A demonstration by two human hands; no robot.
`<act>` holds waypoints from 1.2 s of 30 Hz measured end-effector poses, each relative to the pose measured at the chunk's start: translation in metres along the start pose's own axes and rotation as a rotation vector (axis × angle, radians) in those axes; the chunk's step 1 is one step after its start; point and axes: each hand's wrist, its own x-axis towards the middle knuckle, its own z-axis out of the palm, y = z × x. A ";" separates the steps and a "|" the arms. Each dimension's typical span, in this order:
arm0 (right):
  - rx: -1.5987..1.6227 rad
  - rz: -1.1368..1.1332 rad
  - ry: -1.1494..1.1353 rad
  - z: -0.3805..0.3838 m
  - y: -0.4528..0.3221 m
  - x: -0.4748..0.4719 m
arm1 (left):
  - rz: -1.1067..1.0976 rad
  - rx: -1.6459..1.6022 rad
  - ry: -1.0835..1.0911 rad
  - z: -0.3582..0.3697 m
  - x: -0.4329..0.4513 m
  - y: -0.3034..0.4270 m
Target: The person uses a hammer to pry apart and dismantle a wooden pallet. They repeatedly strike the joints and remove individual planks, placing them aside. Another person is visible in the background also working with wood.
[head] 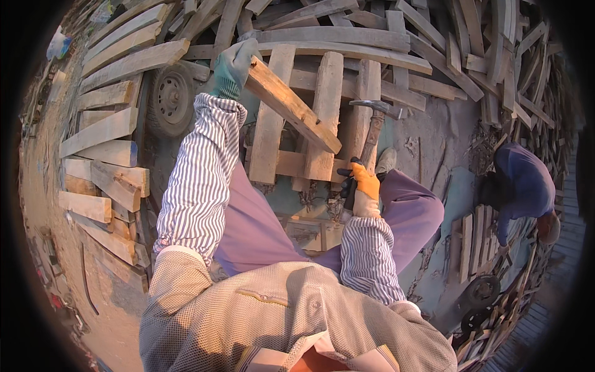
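My left hand (236,65), in a grey-green work glove, grips the upper end of a squared timber block (293,109). The block slants down to the right above several short timbers, among them a wooden beam (325,111). These lie side by side across other timbers in front of me. My right hand (365,186), in an orange and black glove, is closed around the handle of a claw hammer (375,109). The hammer stands head up, right of the block and apart from it, over another short timber. Part of its handle is hidden by my fingers.
Heaped timbers (334,39) lie beyond the work. At left are a wheel with a tyre (169,100) and stacked wood blocks (109,186). A person (525,181) bends over at right beside a row of timbers (466,246) and a tyre (483,289).
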 end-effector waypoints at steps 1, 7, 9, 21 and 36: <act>0.073 0.031 0.016 -0.003 0.004 0.007 | 0.032 -0.019 -0.001 -0.003 -0.003 -0.001; 0.054 0.289 0.132 -0.027 0.040 0.055 | 0.105 -0.058 -0.021 0.003 -0.011 0.017; 0.155 0.384 0.055 -0.040 0.054 0.059 | 0.116 -0.075 -0.036 0.005 -0.016 0.029; -1.183 -0.177 -0.217 -0.058 0.055 0.043 | 0.333 0.481 -0.039 0.036 -0.048 0.099; -0.724 -0.161 -0.145 -0.068 0.012 0.004 | 0.272 0.553 -0.507 0.033 -0.137 0.190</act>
